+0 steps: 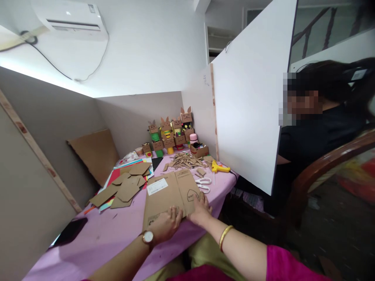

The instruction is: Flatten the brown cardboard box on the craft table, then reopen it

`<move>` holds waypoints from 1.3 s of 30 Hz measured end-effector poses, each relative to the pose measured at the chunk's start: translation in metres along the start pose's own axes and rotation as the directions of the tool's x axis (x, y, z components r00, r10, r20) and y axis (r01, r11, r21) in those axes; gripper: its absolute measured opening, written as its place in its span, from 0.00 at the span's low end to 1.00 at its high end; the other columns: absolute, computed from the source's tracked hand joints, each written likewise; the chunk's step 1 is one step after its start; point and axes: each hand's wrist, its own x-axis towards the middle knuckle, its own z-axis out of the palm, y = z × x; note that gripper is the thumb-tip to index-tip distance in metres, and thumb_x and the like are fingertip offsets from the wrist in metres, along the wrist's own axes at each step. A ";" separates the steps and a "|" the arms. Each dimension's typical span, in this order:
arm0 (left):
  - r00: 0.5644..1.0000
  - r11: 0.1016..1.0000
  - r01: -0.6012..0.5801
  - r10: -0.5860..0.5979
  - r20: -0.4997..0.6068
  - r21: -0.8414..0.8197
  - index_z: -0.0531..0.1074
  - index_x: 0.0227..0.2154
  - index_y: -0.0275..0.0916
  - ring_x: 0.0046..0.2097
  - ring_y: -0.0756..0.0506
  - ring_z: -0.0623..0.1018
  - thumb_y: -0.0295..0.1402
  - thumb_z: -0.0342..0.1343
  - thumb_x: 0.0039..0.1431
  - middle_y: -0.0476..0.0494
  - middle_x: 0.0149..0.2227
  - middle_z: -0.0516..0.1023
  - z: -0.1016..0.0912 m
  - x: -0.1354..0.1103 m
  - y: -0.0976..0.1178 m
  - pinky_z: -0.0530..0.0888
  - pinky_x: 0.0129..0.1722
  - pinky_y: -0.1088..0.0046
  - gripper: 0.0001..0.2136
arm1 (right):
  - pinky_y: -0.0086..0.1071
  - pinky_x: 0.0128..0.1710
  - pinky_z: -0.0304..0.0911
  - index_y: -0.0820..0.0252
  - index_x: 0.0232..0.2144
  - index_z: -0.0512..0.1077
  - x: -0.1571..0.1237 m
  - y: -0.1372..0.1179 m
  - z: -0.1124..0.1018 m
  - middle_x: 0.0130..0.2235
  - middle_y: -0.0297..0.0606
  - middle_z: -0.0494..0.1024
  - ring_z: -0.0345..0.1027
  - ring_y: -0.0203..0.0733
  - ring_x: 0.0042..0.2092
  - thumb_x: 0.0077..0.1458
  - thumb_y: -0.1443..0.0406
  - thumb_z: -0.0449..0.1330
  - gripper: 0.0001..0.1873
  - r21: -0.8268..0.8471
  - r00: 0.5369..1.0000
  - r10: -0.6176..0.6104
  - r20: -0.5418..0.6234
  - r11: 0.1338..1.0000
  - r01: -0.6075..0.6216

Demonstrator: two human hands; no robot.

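A flattened piece of printed cardboard [165,199] with a white label and a crease lies before me on the table. My left hand [168,225], with a watch on its wrist, has its fingers curled over the near edge of the cardboard. At the cardboard's right near corner is my right hand [200,210], below a gold bangle; its fingers bend over the printed face and its thumb points toward the left hand. White-handled scissors [204,185] lie just beyond the right hand, their blades hidden. A yellow glue gun [219,167] sits farther right.
Cut cardboard pieces [127,189] lie over coloured paper at left. A heap of cardboard scraps [187,160] lies behind. Several cardboard animal figures [168,134] stand at the back. A dark phone [72,231] is at the left edge. Beyond the white partition [249,97] sits another person [322,132].
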 end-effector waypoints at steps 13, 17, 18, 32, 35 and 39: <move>0.993 0.990 0.050 -0.064 -0.099 -0.135 0.61 0.54 0.22 0.54 0.29 0.70 0.14 0.40 0.53 0.14 0.53 0.67 0.008 -0.004 0.007 0.76 0.41 0.56 0.23 | 0.68 0.49 0.47 0.58 0.42 0.74 -0.023 -0.006 -0.028 0.46 0.55 0.76 0.59 0.65 0.55 0.49 0.64 0.61 0.15 -0.275 0.879 -0.476 0.010 0.844 0.460; 0.990 0.984 -0.027 0.002 -0.138 -0.176 0.62 0.53 0.21 0.51 0.30 0.73 0.15 0.42 0.53 0.14 0.50 0.69 0.000 -0.006 -0.004 0.76 0.41 0.55 0.22 | 0.39 0.41 0.62 0.61 0.33 0.75 -0.007 -0.008 -0.040 0.36 0.45 0.78 0.69 0.49 0.41 0.48 0.64 0.62 0.08 -0.264 0.727 -0.671 0.145 0.682 0.682; 0.988 0.981 -0.051 0.022 -0.155 -0.188 0.62 0.53 0.21 0.50 0.30 0.74 0.16 0.43 0.54 0.15 0.50 0.70 -0.003 -0.008 -0.009 0.76 0.40 0.55 0.22 | 0.35 0.39 0.61 0.59 0.33 0.75 -0.003 -0.009 -0.043 0.36 0.42 0.78 0.69 0.47 0.40 0.48 0.62 0.62 0.09 -0.247 0.689 -0.706 0.164 0.647 0.722; 0.687 0.851 0.047 -0.407 -0.602 -0.522 0.71 0.42 0.37 0.41 0.45 0.76 0.28 0.45 0.63 0.42 0.40 0.79 -0.046 -0.055 -0.090 0.72 0.41 0.65 0.11 | 0.29 0.29 0.54 0.59 0.28 0.76 0.021 -0.095 -0.101 0.24 0.34 0.73 0.63 0.37 0.29 0.58 0.60 0.54 0.14 0.028 0.437 -0.896 0.076 0.440 0.898; 0.612 0.826 0.020 -0.456 -0.647 -0.563 0.73 0.37 0.39 0.38 0.49 0.75 0.28 0.46 0.63 0.48 0.35 0.80 -0.070 -0.061 -0.107 0.66 0.48 0.61 0.10 | 0.29 0.29 0.57 0.60 0.26 0.76 0.018 -0.109 -0.116 0.23 0.33 0.73 0.64 0.36 0.28 0.58 0.60 0.54 0.15 0.104 0.439 -0.899 -0.008 0.436 0.894; 0.593 0.797 -0.034 -0.470 -0.654 -0.603 0.75 0.36 0.40 0.36 0.50 0.74 0.27 0.47 0.62 0.49 0.33 0.78 -0.097 -0.079 -0.120 0.63 0.49 0.63 0.10 | 0.30 0.36 0.63 0.56 0.37 0.77 0.011 -0.116 -0.124 0.33 0.36 0.78 0.69 0.37 0.35 0.57 0.61 0.55 0.11 0.174 0.386 -0.920 -0.062 0.371 0.912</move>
